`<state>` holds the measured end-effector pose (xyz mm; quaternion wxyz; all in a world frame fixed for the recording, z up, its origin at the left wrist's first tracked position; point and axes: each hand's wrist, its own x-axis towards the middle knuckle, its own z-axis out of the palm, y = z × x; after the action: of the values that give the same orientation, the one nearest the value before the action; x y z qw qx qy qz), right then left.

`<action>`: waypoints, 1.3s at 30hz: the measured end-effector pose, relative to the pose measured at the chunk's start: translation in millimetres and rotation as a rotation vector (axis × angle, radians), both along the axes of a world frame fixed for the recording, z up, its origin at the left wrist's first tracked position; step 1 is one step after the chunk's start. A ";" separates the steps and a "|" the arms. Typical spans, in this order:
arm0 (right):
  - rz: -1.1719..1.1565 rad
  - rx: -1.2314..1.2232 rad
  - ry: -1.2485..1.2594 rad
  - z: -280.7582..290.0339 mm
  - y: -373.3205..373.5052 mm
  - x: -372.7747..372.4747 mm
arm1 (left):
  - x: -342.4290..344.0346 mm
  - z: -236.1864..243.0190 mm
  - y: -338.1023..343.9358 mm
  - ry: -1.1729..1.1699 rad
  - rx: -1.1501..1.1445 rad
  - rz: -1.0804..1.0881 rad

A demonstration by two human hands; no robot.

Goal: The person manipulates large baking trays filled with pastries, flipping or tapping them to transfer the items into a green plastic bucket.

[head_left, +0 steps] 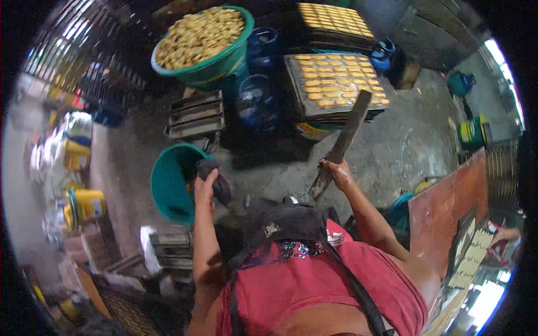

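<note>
Evidently your left hand (205,187) is pinching a dark cloth (219,180) at the rim of the empty teal basin (168,185), near left, while your right hand (338,171) has its grip pressed together round a long flat blade (343,143) that slants toward the far tray of biscuits (336,81), seemingly kept clear of it. Beyond stands a full green basin (224,64) on the stained concrete floor (403,140) of a cramped, dim workroom.
</note>
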<state>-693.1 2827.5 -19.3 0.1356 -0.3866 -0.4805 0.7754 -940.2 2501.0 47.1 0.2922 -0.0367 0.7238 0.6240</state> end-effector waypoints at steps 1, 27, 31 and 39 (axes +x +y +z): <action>-0.036 -0.004 -0.006 -10.5 11.6 3.8 | -17.8 -8.8 25.0 -0.006 -0.004 -0.036; -0.557 0.537 -0.588 -16.1 94.5 -151.5 | -245.5 -161.0 439.8 -0.490 -0.370 -0.570; -0.365 0.425 -0.628 -18.3 99.2 -134.3 | -246.6 -191.0 435.3 -0.575 -0.065 -0.253; -0.611 -0.011 -0.117 -133.9 121.4 -151.7 | -189.9 -168.4 401.7 -0.385 -0.250 -0.384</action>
<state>-844.7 2948.8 -153.1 0.3322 -0.5578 -0.3450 0.6779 -1130.1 2902.7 -121.3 0.5298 -0.0524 0.7202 0.4448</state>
